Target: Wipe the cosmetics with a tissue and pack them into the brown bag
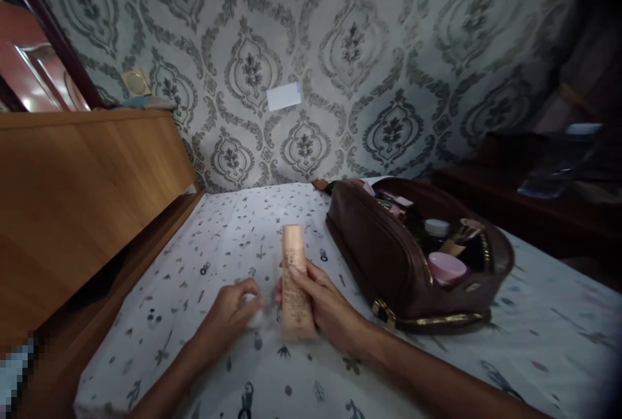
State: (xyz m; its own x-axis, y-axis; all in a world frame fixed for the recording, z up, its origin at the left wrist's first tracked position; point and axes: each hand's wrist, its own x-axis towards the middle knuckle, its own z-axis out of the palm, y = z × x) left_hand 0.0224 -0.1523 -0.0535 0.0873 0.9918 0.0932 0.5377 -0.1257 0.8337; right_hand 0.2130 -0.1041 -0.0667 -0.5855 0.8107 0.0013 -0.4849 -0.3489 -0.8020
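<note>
Upright in my right hand (326, 299) is a beige cosmetic tube (293, 305) with a lighter cap at the top. The fingers wrap behind it and the thumb lies across its front. Small print runs down the tube, too blurred to read. Just left of it, apart from the tube, my left hand (230, 312) has its fingers curled in toward the thumb. Motion smears these fingertips, and a faint pale blur beside them cannot be made out. To the right sits a brown makeup bag (374, 244), unzipped, beyond my right hand.
Inside the bag are a pink round container (447, 267), a white-capped jar (436, 228) and makeup brushes (469, 230). Patterned white sheet (243, 225) lies beneath. A wooden panel (92, 179) borders the left; a clear bottle (554, 166) stands on dark furniture at right.
</note>
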